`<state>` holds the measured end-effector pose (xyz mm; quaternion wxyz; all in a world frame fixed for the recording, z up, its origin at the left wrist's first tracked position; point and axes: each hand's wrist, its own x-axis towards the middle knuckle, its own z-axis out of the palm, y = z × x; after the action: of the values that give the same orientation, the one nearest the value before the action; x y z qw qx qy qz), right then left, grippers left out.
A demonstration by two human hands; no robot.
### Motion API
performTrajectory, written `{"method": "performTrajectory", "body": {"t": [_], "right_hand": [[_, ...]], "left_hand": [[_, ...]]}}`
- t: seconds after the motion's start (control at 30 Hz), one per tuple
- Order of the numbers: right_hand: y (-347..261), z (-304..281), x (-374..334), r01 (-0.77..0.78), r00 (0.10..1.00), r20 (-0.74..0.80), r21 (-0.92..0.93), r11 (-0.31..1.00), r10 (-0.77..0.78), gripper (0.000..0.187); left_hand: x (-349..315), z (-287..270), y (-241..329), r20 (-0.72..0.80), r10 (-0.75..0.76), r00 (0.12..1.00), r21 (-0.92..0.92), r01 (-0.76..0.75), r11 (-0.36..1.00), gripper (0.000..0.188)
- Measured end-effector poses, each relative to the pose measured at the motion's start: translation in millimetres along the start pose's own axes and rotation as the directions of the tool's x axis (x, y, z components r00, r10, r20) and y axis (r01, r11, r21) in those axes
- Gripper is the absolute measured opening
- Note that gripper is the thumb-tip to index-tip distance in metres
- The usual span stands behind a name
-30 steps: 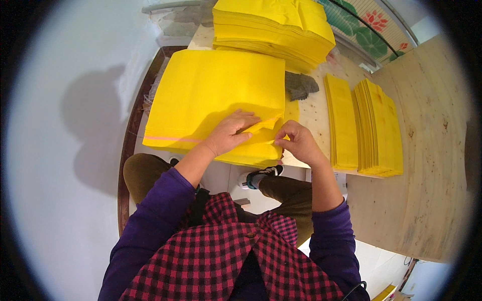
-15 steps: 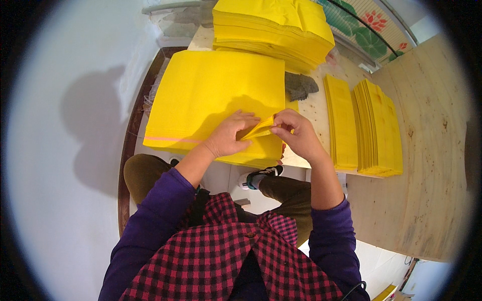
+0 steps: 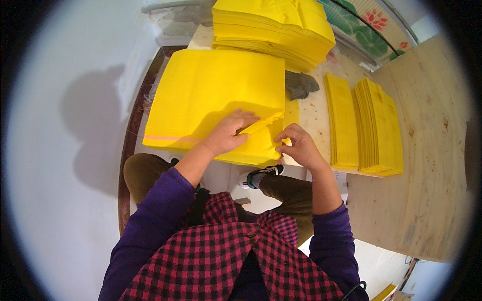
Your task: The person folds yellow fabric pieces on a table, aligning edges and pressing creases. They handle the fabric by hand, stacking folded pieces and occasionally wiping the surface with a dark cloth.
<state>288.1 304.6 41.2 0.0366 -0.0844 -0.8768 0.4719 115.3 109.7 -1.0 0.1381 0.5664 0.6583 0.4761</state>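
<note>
A broad stack of yellow fabric sheets (image 3: 201, 90) lies in front of me, a pink line running along its near left edge. On its near part rests my left hand (image 3: 232, 133), open, fingers stretched over the top sheet and thumb apart. A raised fold (image 3: 263, 122) in the top yellow fabric sheet (image 3: 258, 143) runs to the right from its fingertips. My right hand (image 3: 298, 146) is at the stack's near right corner, thumb and forefinger closed in a pinch at the sheet's edge; the pinched bit is mostly hidden.
A taller yellow stack (image 3: 271, 35) stands behind. Right of it lies a dark grey cloth (image 3: 300, 85) on the wooden tabletop (image 3: 316, 115). Folded yellow bundles (image 3: 374, 125) sit farther right, beside a wooden panel (image 3: 416, 150). A white wall (image 3: 75, 150) is at left.
My right hand has moved down and slightly right, to the stack's corner. The sheet edge it held up has sunk to a lower fold. My left hand has stayed in place.
</note>
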Motion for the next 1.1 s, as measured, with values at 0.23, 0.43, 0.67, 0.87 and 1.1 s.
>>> {"method": "performTrajectory", "body": {"t": [0.23, 0.43, 0.67, 0.87, 1.1], "right_hand": [[6, 0, 8, 0.048, 0.999, -0.01, -0.001, 0.999, -0.048, 0.013], [-12, -4, 17, 0.0, 1.0, -0.01, 0.104, 0.995, 0.001, 0.008], [-41, -11, 31, 0.13, 0.987, -0.084, -0.11, 0.985, -0.14, 0.01], [-40, -4, 33, 0.099, 0.975, -0.2, 0.008, 0.995, -0.095, 0.006], [-19, -9, 10, -0.2, 0.944, -0.253, 0.078, 0.977, 0.214, 0.007]], "left_hand": [[2, 0, 0, 0.006, -0.006, 1.0, -0.013, 0.006, 1.0, 0.045], [3, -2, 2, 0.021, 0.002, 1.0, -0.06, 0.0, 0.998, 0.043], [0, -5, 10, 0.029, 0.041, 0.999, 0.04, -0.042, 0.998, 0.047], [0, 2, 4, 0.02, 0.008, 1.0, 0.107, -0.01, 0.994, 0.044], [-1, 5, -4, 0.004, -0.005, 1.0, 0.049, 0.005, 0.999, 0.037]]}}
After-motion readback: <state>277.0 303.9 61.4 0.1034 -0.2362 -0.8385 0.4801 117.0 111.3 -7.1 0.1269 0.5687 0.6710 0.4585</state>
